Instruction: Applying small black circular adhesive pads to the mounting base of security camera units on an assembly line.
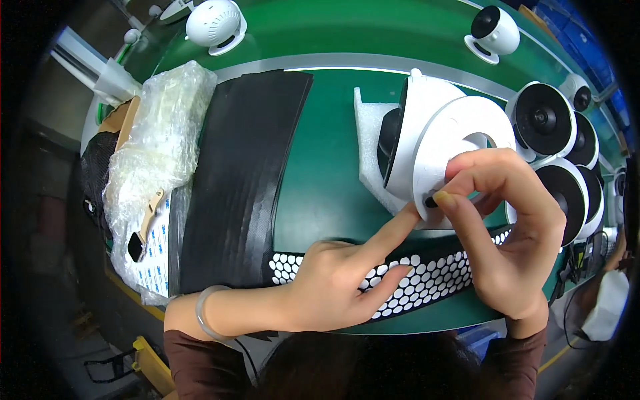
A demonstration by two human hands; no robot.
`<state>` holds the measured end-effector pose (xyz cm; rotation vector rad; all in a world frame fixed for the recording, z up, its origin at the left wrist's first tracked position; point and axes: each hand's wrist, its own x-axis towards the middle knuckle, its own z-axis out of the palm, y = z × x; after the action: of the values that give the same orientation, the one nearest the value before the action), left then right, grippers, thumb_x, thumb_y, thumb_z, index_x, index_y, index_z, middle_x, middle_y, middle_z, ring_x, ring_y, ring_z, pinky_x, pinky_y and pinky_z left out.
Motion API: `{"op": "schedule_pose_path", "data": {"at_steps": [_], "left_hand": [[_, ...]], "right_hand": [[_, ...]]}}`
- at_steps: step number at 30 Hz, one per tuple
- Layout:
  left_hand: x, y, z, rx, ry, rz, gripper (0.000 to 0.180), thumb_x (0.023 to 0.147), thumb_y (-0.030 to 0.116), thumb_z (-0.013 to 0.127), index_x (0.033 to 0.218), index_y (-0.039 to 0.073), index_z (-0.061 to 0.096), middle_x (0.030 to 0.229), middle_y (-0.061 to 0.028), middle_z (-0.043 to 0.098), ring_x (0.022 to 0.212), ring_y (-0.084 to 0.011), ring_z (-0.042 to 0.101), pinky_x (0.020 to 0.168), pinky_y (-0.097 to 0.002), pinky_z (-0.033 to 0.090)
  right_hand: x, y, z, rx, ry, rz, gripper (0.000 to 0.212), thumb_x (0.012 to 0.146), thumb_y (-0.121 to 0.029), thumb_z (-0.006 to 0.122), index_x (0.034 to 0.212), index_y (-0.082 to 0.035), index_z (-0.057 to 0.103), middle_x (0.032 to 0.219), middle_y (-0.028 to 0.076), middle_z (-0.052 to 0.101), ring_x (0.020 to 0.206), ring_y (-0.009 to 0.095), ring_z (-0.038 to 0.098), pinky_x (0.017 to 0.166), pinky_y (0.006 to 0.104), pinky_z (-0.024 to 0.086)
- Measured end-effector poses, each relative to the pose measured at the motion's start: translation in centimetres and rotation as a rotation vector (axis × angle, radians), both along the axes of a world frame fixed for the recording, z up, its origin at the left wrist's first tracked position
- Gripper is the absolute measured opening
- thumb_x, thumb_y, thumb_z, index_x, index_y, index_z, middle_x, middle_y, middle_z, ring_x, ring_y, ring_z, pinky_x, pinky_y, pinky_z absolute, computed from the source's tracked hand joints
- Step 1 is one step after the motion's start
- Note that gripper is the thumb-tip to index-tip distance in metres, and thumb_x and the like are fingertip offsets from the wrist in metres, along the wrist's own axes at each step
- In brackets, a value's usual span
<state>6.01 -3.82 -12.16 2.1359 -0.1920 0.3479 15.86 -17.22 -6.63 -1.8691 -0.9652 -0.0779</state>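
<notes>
Both busy: right hand (510, 233) pinches the smooth white round base (460, 133), left hand (347, 280) presses one fingertip there.

Bright, even overhead light on the green work surface (320, 180), with a pale specular band along its grey far edge. Glare on the crumpled clear plastic bag (160, 133) at left and on the glossy white round housing (460, 133) at centre right. Soft shadows under the left hand (333, 280) and right hand (507, 227). Centre sharp; strong fisheye bending toward the rim, where a black vignette and slight blur obscure the corners
</notes>
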Motion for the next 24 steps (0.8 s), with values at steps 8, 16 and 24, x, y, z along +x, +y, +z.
{"op": "schedule_pose_path", "data": {"at_steps": [8, 16, 24], "left_hand": [[0.1, -0.1, -0.2, -0.013, -0.028, -0.004, 0.055, 0.073, 0.011, 0.06, 0.122, -0.001, 0.039, 0.049, -0.0083, 0.051, 0.039, -0.0205, 0.05, 0.041, -0.0283, 0.039], [0.0, -0.1, -0.4, 0.016, -0.05, -0.009, 0.054, 0.072, 0.01, 0.06, 0.121, -0.001, 0.04, 0.049, -0.0078, 0.051, 0.038, -0.0205, 0.05, 0.041, -0.0286, 0.038], [-0.8, -0.6, 0.4, -0.018, 0.001, 0.073, 0.051, 0.07, 0.009, 0.062, 0.114, -0.007, 0.042, 0.043, -0.0003, 0.042, 0.034, -0.0152, 0.043, 0.036, -0.0247, 0.034]], "right_hand": [[0.1, -0.2, 0.0, -0.049, -0.05, -0.002, 0.008, 0.07, 0.002, 0.06, 0.076, 0.001, 0.057, 0.081, 0.005, 0.057, 0.061, 0.006, 0.05, 0.054, 0.0167, 0.037], [0.2, -0.3, 0.1, -0.091, -0.063, 0.024, 0.009, 0.068, 0.004, 0.06, 0.074, 0.001, 0.055, 0.077, 0.005, 0.058, 0.063, 0.006, 0.053, 0.053, 0.0162, 0.039], [0.9, -0.8, 0.4, 0.167, 0.099, 0.022, 0.024, 0.076, 0.007, 0.051, 0.097, 0.002, 0.042, 0.072, 0.01, 0.06, 0.061, 0.013, 0.059, 0.056, 0.0184, 0.045]]}}
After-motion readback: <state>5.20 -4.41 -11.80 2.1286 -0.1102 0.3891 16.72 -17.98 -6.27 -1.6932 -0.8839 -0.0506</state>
